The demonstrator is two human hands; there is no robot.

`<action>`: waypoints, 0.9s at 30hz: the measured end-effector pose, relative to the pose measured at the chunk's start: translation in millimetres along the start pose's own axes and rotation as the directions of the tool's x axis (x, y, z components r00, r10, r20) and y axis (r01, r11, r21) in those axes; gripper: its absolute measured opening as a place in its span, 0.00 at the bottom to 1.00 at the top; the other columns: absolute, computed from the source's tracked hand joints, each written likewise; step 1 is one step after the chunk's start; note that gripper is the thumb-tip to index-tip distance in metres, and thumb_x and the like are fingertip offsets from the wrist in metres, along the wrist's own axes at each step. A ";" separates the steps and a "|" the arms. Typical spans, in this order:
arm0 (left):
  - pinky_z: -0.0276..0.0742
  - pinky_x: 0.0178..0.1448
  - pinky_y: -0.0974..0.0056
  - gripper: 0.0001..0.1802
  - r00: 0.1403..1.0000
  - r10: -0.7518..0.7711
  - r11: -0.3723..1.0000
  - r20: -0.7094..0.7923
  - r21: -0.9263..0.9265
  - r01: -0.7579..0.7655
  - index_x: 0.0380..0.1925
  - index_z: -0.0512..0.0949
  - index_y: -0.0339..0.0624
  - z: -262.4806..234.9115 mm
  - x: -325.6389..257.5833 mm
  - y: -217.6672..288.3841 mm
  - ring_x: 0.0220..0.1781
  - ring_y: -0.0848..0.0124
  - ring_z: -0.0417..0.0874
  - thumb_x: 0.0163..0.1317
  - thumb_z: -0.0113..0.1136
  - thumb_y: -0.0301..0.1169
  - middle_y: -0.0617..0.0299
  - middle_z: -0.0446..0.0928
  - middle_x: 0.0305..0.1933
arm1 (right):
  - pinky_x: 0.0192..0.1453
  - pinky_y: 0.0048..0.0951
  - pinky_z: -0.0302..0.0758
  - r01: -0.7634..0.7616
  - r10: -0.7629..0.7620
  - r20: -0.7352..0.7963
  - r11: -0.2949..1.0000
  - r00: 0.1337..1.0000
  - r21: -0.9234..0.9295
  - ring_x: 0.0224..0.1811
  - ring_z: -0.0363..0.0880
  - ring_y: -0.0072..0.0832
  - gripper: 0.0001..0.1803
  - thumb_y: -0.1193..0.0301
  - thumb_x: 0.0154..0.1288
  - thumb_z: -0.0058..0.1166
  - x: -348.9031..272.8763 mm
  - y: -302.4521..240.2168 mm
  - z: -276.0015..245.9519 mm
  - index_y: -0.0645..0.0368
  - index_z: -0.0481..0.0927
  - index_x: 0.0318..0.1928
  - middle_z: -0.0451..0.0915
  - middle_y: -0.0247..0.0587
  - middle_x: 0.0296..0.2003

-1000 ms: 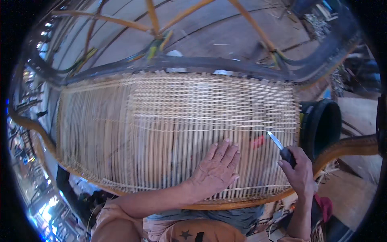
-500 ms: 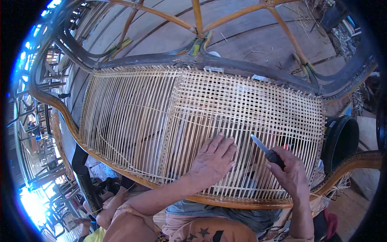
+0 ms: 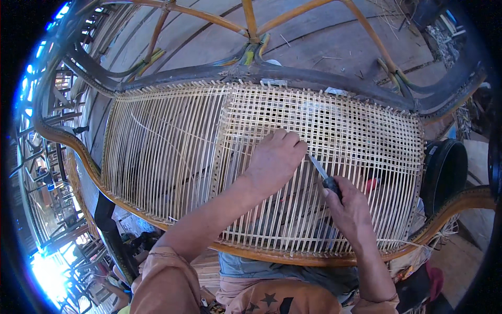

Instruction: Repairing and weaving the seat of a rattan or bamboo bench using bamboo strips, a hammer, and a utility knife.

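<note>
A rattan seat frame lies before me, strung with pale cane strands point(image 3: 293, 209). On the right panel's far half, the strands cross into an open square weave point(image 3: 334, 118). My left hand point(image 3: 280, 157) rests at the near edge of that weave, its fingers curled down among the strands; what they pinch is hidden. In my right hand point(image 3: 349, 206) is a knife point(image 3: 317, 166) with a dark handle, its blade pointing up and left, the tip close to my left fingers. The left panel has lengthwise strands point(image 3: 151, 152), with a thin loose strand curving across them.
A brown curved rail point(image 3: 293, 258) runs along the near side, and a dark rail point(image 3: 308, 81) along the far side. A dark bucket point(image 3: 444, 172) stands at the right. Several dark furniture frames crowd the far left. Wooden boards point(image 3: 324, 39) lie beyond the seat.
My left hand has gone from lying flat with fingers spread to curled fingers, farther up at the weave's edge. My right hand has brought the knife left and slightly up, close to it.
</note>
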State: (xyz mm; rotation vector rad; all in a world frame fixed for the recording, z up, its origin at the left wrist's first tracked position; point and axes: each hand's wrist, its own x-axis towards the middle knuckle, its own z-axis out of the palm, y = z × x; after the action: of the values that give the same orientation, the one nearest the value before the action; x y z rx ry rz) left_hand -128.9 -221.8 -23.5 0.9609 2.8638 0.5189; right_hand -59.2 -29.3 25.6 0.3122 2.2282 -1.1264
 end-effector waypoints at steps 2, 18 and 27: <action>0.77 0.44 0.60 0.07 0.997 0.060 0.998 0.047 0.017 -0.061 0.32 0.76 0.42 0.3 5.6 0.0 0.39 0.62 0.76 0.50 0.56 0.26 0.60 0.72 0.32 | 0.34 0.44 0.76 0.033 -0.033 -0.039 0.999 0.999 -0.018 0.30 0.81 0.47 0.13 0.64 0.69 0.50 -0.7 0.3 4.0 0.63 0.76 0.41 0.79 0.55 0.28; 0.77 0.38 0.61 0.06 0.990 0.075 0.996 0.122 0.042 -0.080 0.29 0.76 0.43 6.1 14.1 -4.2 0.38 0.64 0.77 0.49 0.59 0.27 0.61 0.72 0.31 | 0.31 0.43 0.73 0.110 -0.104 -0.101 0.993 0.989 0.053 0.26 0.79 0.48 0.10 0.68 0.66 0.53 8.8 7.3 2.8 0.65 0.76 0.39 0.77 0.55 0.26; 0.79 0.41 0.63 0.06 0.980 0.103 0.994 0.171 0.008 -0.106 0.29 0.77 0.40 8.2 22.4 14.4 0.41 0.64 0.77 0.49 0.57 0.25 0.60 0.75 0.33 | 0.32 0.44 0.74 0.066 -0.063 -0.110 0.998 0.992 0.018 0.27 0.78 0.51 0.12 0.67 0.66 0.53 -0.9 17.3 -12.1 0.65 0.76 0.37 0.78 0.57 0.26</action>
State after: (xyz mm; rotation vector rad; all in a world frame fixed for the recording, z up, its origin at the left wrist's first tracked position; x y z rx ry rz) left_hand -137.1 -195.2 -25.5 1.1057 2.6822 0.3998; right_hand -55.6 -9.1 20.5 0.3196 2.3377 -1.1943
